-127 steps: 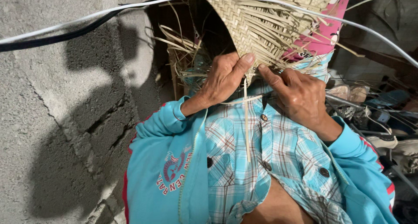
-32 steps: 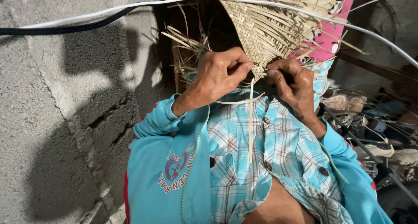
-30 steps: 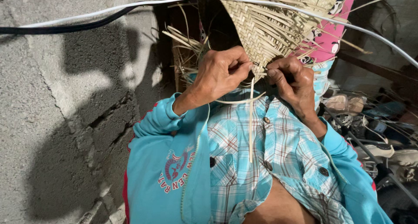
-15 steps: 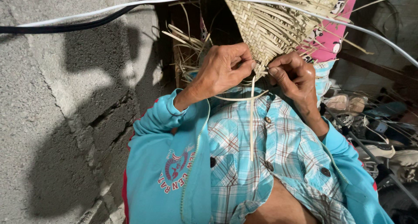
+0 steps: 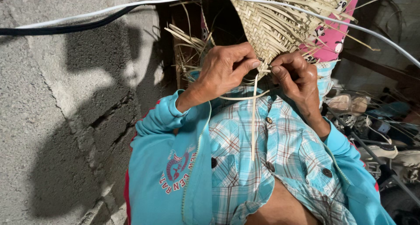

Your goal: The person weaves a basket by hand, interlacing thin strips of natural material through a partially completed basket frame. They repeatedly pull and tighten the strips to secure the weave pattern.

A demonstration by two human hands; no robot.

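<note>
While much of the mat [image 5: 280, 24] is woven, I'm pinching loose strips [image 5: 254, 115] at six o'clock with left hand [image 5: 225, 69] and right hand [image 5: 295, 76].

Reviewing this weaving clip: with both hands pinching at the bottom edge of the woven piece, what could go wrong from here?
The left hand and right hand pinch thin strips at the edge of the woven straw piece; a strip might snap or slip out of the weave. The long loose strip hanging over the plaid shirt could catch. The white cable crossing the view could snag stray strip ends.
</note>
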